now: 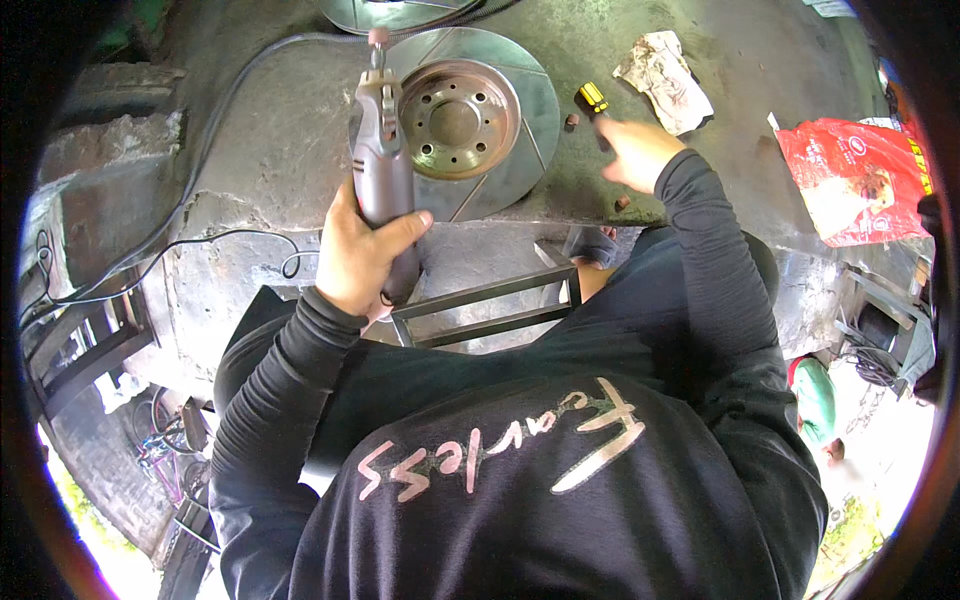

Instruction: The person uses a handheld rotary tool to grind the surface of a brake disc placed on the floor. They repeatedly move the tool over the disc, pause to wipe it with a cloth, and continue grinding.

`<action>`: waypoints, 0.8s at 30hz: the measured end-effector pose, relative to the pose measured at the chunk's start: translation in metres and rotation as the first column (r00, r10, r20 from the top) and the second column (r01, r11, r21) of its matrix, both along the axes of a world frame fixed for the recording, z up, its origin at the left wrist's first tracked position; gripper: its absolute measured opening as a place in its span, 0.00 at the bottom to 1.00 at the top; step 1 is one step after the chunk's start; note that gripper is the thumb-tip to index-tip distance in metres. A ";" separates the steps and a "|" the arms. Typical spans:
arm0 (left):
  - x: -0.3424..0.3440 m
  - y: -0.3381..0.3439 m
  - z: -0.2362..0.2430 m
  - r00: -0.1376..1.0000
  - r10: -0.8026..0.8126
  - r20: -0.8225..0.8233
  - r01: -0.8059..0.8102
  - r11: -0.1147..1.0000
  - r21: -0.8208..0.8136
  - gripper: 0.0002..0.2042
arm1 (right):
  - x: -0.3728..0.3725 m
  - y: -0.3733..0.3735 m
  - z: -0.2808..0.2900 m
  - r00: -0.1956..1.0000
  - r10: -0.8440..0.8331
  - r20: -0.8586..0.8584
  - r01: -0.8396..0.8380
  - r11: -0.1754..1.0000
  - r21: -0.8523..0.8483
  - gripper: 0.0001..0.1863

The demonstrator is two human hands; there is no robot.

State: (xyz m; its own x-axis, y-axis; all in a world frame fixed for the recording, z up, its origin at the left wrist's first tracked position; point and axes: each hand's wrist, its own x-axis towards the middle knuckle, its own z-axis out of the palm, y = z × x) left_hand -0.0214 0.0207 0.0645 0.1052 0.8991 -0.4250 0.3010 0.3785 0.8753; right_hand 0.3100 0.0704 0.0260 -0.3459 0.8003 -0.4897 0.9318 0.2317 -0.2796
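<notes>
My left hand (362, 255) is wrapped round a grey rotary grinder (384, 180), held upright with its small reddish grinding tip (378, 36) pointing away from me. Behind the tool lies a brake disc (540, 95), flat on the workbench, with a rusty-rimmed hub and several bolt holes. The grinder covers part of its left side. To the right of the disc, my right hand (640, 155) reaches over a screwdriver with a yellow-and-black handle (592, 97). Index finger and thumb are apart, beside its dark shaft. Two small reddish-brown pieces (571, 121) lie close by.
A second disc (390, 12) sits at the bench's far edge. Right of the screwdriver are a stained cloth (668, 85) and a red plastic bag (850, 180). A cable (215, 125) runs along the left. Below the bench stands a metal frame (490, 295); a person in green (815, 400) is at right.
</notes>
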 end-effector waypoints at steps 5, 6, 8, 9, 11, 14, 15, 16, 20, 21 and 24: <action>-0.007 0.011 0.001 0.989 0.061 0.135 -0.052 0.997 -0.065 0.23 | 0.035 -0.031 -0.064 0.960 -0.131 0.249 0.180 0.965 -0.188 0.27; -0.007 0.013 0.001 0.988 0.030 0.149 -0.022 0.998 -0.058 0.24 | 0.034 -0.038 -0.069 0.965 -0.132 0.228 0.174 0.969 -0.174 0.26; -0.005 0.014 0.000 0.992 0.032 0.123 -0.031 0.999 -0.010 0.24 | 0.035 -0.046 -0.072 0.970 -0.141 0.196 0.174 0.971 -0.164 0.24; -0.004 0.014 -0.002 0.994 0.032 0.108 -0.034 0.999 0.013 0.24 | 0.036 -0.048 -0.076 0.971 -0.148 0.186 0.172 0.978 -0.118 0.23; -0.006 0.012 -0.006 0.997 0.005 0.077 -0.008 0.999 0.039 0.25 | 0.038 -0.052 -0.087 0.973 -0.161 0.167 0.167 0.986 -0.026 0.20; -0.011 0.008 -0.004 0.999 0.000 0.034 -0.002 0.997 0.079 0.25 | 0.017 -0.039 -0.073 0.969 -0.235 0.083 0.231 0.972 0.049 0.14; -0.012 0.005 -0.003 0.999 0.006 0.035 -0.009 0.997 0.077 0.25 | 0.011 -0.034 -0.070 0.966 -0.250 0.062 0.246 0.967 0.072 0.13; -0.013 0.003 -0.001 0.999 0.013 0.036 -0.015 0.997 0.074 0.25 | 0.006 -0.029 -0.068 0.965 -0.262 -0.027 0.262 0.948 0.181 0.09; -0.021 0.002 -0.004 1.000 0.015 -0.014 -0.013 0.995 0.099 0.26 | -0.017 0.001 -0.066 0.950 -0.186 -0.249 0.272 0.886 0.375 0.09; -0.022 0.001 -0.005 0.999 0.019 -0.034 -0.015 0.995 0.100 0.26 | -0.021 0.007 -0.070 0.958 -0.154 -0.242 0.244 0.880 0.407 0.10; -0.024 0.000 -0.003 0.995 0.005 -0.098 0.007 0.993 0.121 0.26 | -0.023 0.013 -0.084 0.978 -0.132 -0.160 0.187 0.893 0.410 0.11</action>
State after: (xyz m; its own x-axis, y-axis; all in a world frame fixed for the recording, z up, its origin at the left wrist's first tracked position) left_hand -0.0459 0.0207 0.0611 0.0696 0.9445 -0.3212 0.3875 0.2711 0.8811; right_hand 0.2875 0.0838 -0.0580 -0.2319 0.9711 -0.0569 0.9301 0.2043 -0.3051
